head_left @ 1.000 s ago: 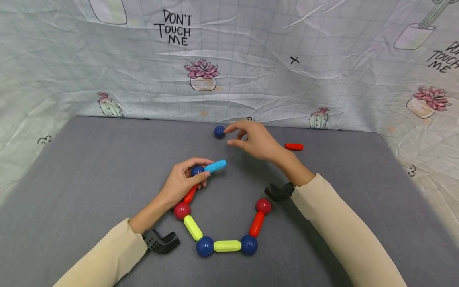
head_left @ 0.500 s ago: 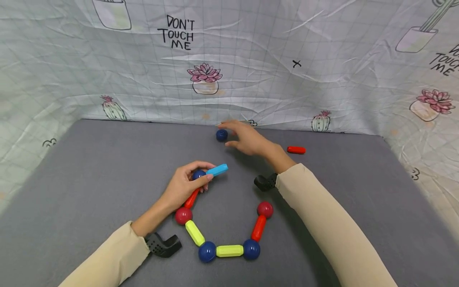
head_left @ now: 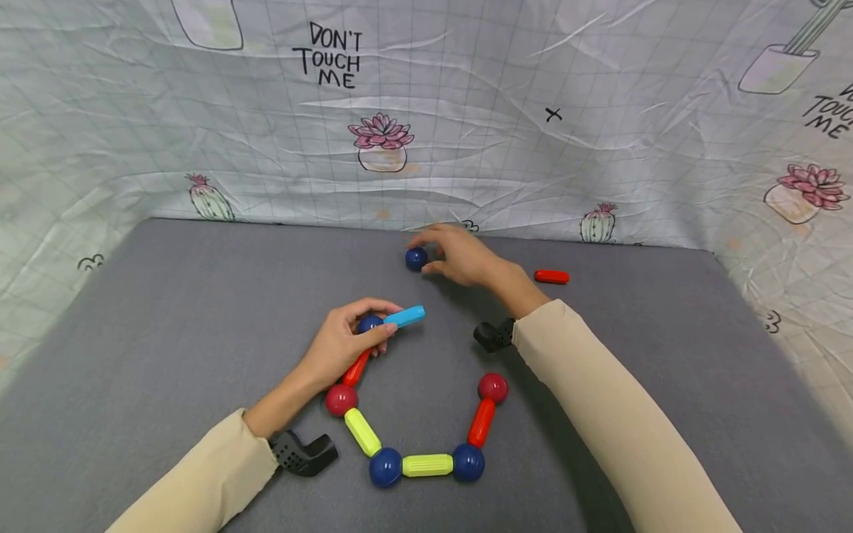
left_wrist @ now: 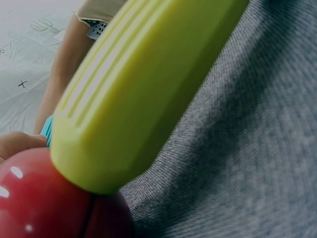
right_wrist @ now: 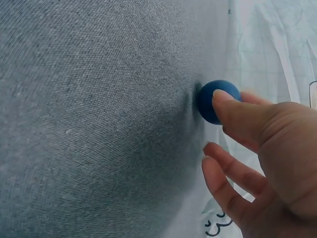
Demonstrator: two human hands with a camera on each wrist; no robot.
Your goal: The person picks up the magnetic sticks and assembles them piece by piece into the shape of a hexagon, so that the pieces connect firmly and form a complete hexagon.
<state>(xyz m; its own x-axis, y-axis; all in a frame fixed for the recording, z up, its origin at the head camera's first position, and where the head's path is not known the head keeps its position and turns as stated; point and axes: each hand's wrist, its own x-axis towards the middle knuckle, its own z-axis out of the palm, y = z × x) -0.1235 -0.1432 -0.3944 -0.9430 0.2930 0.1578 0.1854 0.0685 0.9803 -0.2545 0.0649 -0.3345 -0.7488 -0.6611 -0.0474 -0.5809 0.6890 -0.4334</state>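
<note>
My left hand point(head_left: 333, 348) grips a blue ball point(head_left: 369, 323) from which a light blue stick point(head_left: 408, 316) points right. Below that hand a red stick point(head_left: 356, 369) leads to a red ball point(head_left: 341, 400). From there the chain of balls and sticks curves on through a yellow-green stick point(head_left: 363, 433), which fills much of the left wrist view. Near the back of the table, my right hand point(head_left: 460, 255) pinches a loose blue ball point(head_left: 416, 259) between thumb and index finger. In the right wrist view the thumb lies across this ball, with the other fingers apart from it.
The chain runs along the front through a second yellow-green stick point(head_left: 427, 465) and a red stick point(head_left: 481, 423) to a red end ball point(head_left: 493, 388). A separate red stick point(head_left: 552, 277) lies right of my right wrist. A printed cloth point(head_left: 466, 148) hangs behind the table.
My right hand has moved left to the loose blue ball, and its thumb and index finger have closed on it. My left hand keeps its hold on the chain.
</note>
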